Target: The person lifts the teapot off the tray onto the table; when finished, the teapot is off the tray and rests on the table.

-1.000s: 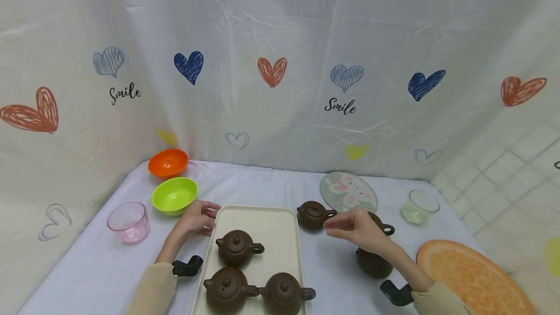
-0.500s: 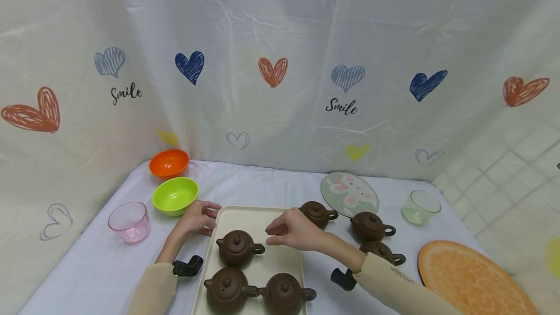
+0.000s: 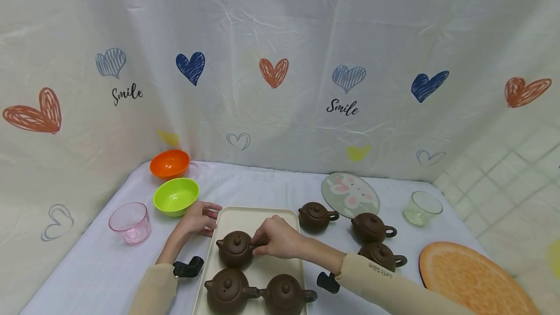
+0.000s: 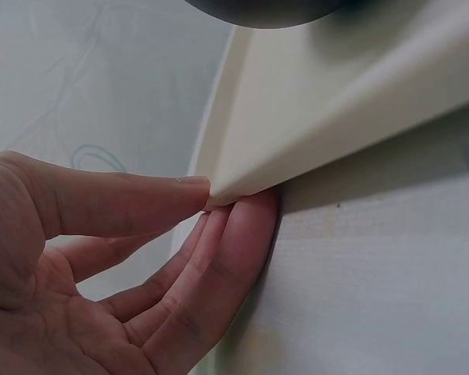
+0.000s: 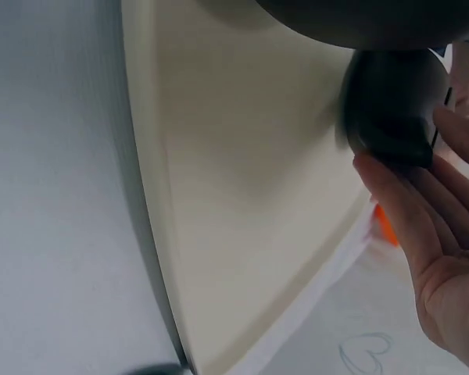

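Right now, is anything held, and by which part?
Left hand pinches the tray at its far left corner. Right hand is at the handle of the tray's farthest teapot; grip unclear.

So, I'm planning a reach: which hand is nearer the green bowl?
Left. The left hand is just beside the green bowl; the right hand is farther off, over the tray at a teapot.

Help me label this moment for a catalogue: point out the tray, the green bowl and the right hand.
Tray (image 3: pixel 249 218), head view: bare surface near its far end.
Green bowl (image 3: pixel 176 195), head view: inside, near the middle.
Right hand (image 3: pixel 279 238), head view: back of the hand.
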Action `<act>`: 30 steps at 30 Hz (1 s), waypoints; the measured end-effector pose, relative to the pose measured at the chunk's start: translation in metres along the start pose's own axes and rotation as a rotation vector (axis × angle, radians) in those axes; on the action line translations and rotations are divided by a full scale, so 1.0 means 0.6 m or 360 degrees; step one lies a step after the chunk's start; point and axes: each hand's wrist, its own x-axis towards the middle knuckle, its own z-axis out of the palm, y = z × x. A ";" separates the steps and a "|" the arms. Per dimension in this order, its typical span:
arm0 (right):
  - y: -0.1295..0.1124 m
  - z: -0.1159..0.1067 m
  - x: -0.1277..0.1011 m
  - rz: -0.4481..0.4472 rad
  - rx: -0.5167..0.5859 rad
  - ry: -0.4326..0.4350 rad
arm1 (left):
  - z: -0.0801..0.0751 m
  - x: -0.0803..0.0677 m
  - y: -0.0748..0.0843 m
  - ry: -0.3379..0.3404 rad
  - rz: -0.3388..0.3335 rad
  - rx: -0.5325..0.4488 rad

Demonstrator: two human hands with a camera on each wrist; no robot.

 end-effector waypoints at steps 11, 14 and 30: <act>-0.008 0.005 0.004 0.0187 -0.0035 0.0057 | 0.000 0.002 0.001 0.0004 -0.0013 0.0009; -0.010 0.006 0.004 0.0231 -0.0012 0.0070 | 0.001 0.002 0.000 0.0002 -0.0009 0.0012; 0.017 -0.026 -0.033 0.0187 -0.0005 0.0155 | 0.003 0.003 -0.004 0.0024 -0.0006 -0.0005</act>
